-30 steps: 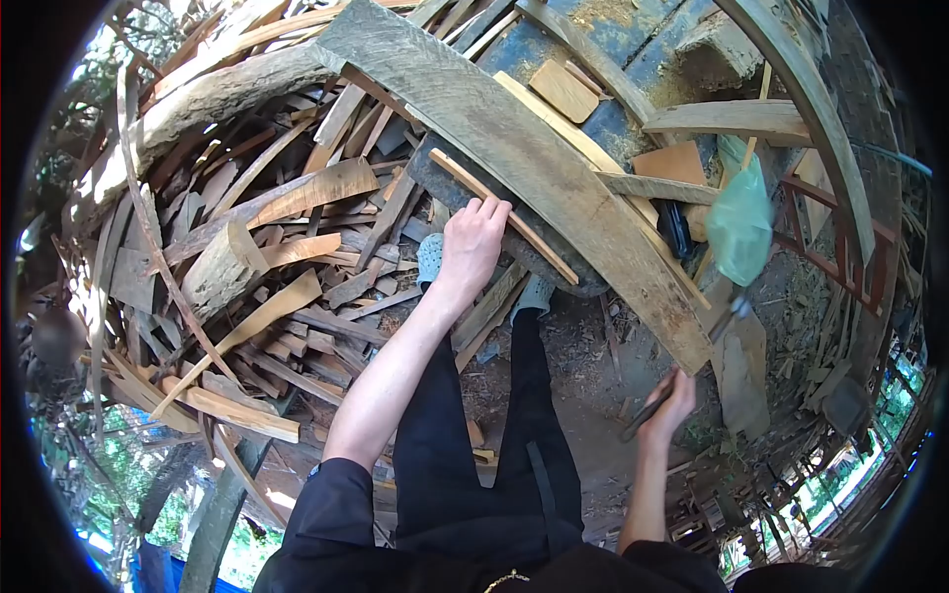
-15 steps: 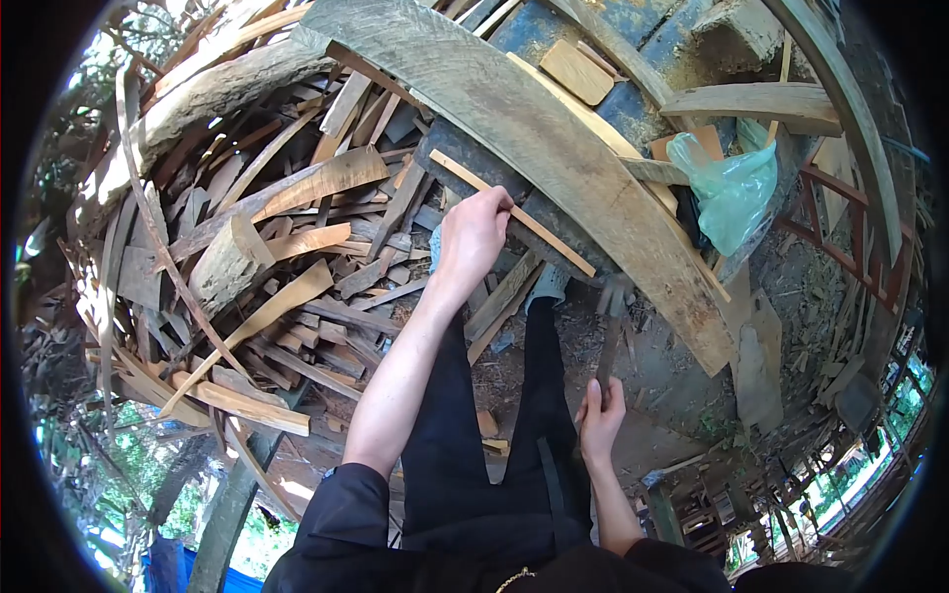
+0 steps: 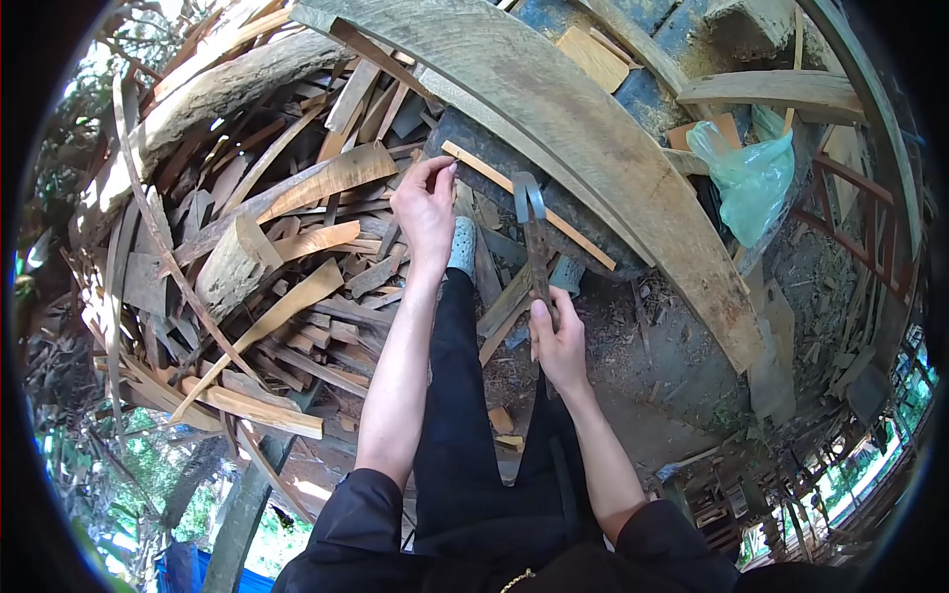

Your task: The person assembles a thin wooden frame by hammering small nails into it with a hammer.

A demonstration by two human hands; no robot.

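A narrow, light wooden strip (image 3: 581, 240) lies slantwise on a dark, flat surface (image 3: 463, 131). Close to the strip's upper left end is my left hand (image 3: 425, 219), thumb and forefinger pinched together. Whatever sits between those fingertips is too small to name. My right hand (image 3: 560, 346) is wrapped around the handle of a claw hammer (image 3: 537, 242). The hammer's metal head is raised over the middle of the strip and hides part of it. Just beyond the strip, a long, wide plank (image 3: 593, 163) runs diagonally.
Split wood and offcuts (image 3: 336, 326) are heaped on the left, with a cut log (image 3: 235, 272) among them. A green plastic bag (image 3: 746, 183) hangs at the right, near a wooden beam (image 3: 776, 89). My shoes stand just below the strip.
My left hand has let go of the strip's middle and moved left to its upper end. My right hand has brought the hammer up and left, over the strip.
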